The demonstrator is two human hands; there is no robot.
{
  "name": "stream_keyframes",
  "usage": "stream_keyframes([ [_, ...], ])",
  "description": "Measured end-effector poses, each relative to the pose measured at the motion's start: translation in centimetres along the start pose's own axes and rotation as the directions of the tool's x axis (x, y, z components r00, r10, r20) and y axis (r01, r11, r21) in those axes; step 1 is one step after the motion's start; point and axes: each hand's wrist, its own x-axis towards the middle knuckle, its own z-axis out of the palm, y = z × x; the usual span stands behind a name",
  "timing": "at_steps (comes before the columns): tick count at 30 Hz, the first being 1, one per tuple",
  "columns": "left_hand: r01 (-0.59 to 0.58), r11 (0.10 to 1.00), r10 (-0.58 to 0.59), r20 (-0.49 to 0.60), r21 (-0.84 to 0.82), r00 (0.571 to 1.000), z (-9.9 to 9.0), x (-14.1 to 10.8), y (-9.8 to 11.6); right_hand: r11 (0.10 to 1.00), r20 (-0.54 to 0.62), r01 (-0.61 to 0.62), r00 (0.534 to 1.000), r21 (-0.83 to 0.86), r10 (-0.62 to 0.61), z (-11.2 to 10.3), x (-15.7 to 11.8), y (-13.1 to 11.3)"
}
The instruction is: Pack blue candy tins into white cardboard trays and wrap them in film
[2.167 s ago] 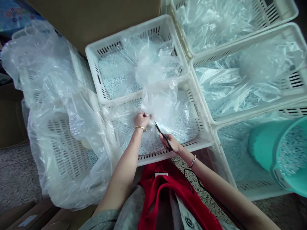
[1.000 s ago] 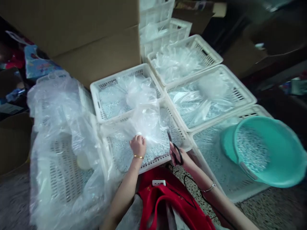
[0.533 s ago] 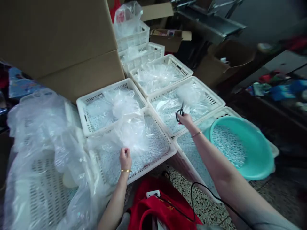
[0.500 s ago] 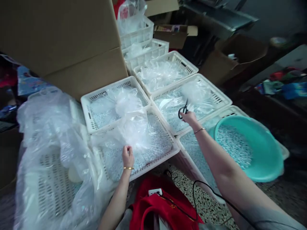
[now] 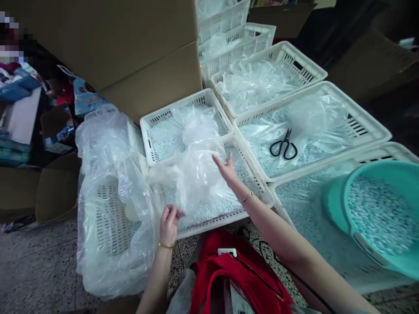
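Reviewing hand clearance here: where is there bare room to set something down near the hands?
Bare speckled terrazzo floor lies left of the white plastic-lined crate. It is crowded around the left hand and right hand, where white crates of pale blue pellets butt together.

No text or labels can be read.

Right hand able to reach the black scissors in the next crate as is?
Probably yes. The right hand is open and holds nothing, and the scissors lie close by, on top of the plastic bag in the next white crate. Only the crate rims lie between.
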Motion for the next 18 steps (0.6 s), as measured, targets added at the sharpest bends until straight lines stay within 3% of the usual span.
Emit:
stream_keyframes([
  [1, 0.043, 0.993, -0.06, 0.17, 0.106, 0.984, -1.0, -1.0, 0.7, 0.996, 0.017, -0.017, 1.0, 0.089, 0.016, 0.0, 0.5, -0.8],
  [3, 0.028, 0.917, -0.227, 0.463, 0.398, 0.857, -2.6, -2.3, 2.6, 0.968, 0.107, -0.067, 0.993, 0.24, 0.042, -0.4, 0.8, -2.6],
  [4, -0.038, 0.854, -0.273, 0.508, 0.519, 0.817, -3.2, -2.5, 3.7, 0.951, 0.169, -0.073, 0.985, 0.302, 0.022, -0.6, 0.5, -3.4],
  [5, -0.11, 0.792, -0.247, 0.48, 0.601, 0.842, -3.7, -2.4, 5.0, 0.936, 0.222, -0.063, 0.975, 0.347, -0.017, -1.0, -0.1, -4.0],
  [6, -0.171, 0.742, -0.119, 0.378, 0.648, 0.918, -4.0, -2.0, 6.5, 0.928, 0.255, -0.031, 0.964, 0.372, -0.071, -1.5, -1.0, -4.5],
  [7, -0.22, 0.709, 0.102, 0.212, 0.67, 0.972, -4.1, -1.6, 8.2, 0.918, 0.266, 0.009, 0.956, 0.397, -0.125, -2.2, -2.1, -4.7],
  [8, -0.273, 0.684, 0.349, 0.025, 0.676, 0.937, -3.9, -1.2, 9.9, 0.904, 0.263, 0.042, 0.95, 0.426, -0.168, -3.0, -3.4, -4.8],
  [9, -0.336, 0.654, 0.549, -0.119, 0.678, 0.828, -3.5, -0.9, 11.5, 0.892, 0.251, 0.066, 0.948, 0.448, -0.197, -4.0, -4.7, -4.6],
  [10, -0.405, 0.608, 0.673, -0.172, 0.683, 0.72, -2.8, -0.8, 13.0, 0.886, 0.235, 0.081, 0.95, 0.456, -0.207, -5.2, -6.1, -4.2],
  [11, -0.47, 0.549, 0.73, -0.123, 0.691, 0.673, -1.8, -1.0, 14.2, 0.887, 0.222, 0.086, 0.953, 0.453, -0.205, -6.6, -7.3, -3.7],
  [12, -0.53, 0.49, 0.724, 0.016, 0.692, 0.69, -0.7, -1.4, 14.9, 0.894, 0.21, 0.085, 0.958, 0.441, -0.195, -8.2, -8.5, -3.1],
  [13, -0.581, 0.441, 0.642, 0.212, 0.684, 0.737, 0.4, -2.0, 15.3, 0.905, 0.213, 0.078, 0.96, 0.419, -0.182, -10.0, -9.5, -2.5],
  [14, -0.616, 0.409, 0.489, 0.409, 0.673, 0.771, 1.6, -2.9, 15.1, 0.92, 0.25, 0.064, 0.953, 0.386, -0.17, -11.8, -10.3, -2.0],
  [15, -0.633, 0.39, 0.299, 0.558, 0.669, 0.774, 2.7, -3.9, 14.4, 0.94, 0.341, 0.034, 0.927, 0.34, -0.157, -13.7, -11.0, -1.6],
  [16, -0.631, 0.374, 0.12, 0.639, 0.68, 0.76, 3.6, -5.1, 13.3, 0.96, 0.479, -0.006, 0.868, 0.281, -0.135, -15.4, -11.5, -1.4],
  [18, -0.592, 0.324, -0.118, 0.652, 0.738, 0.749, 4.8, -7.8, 10.2, 0.987, 0.746, -0.068, 0.663, 0.146, -0.065, -18.3, -12.0, -1.8],
])
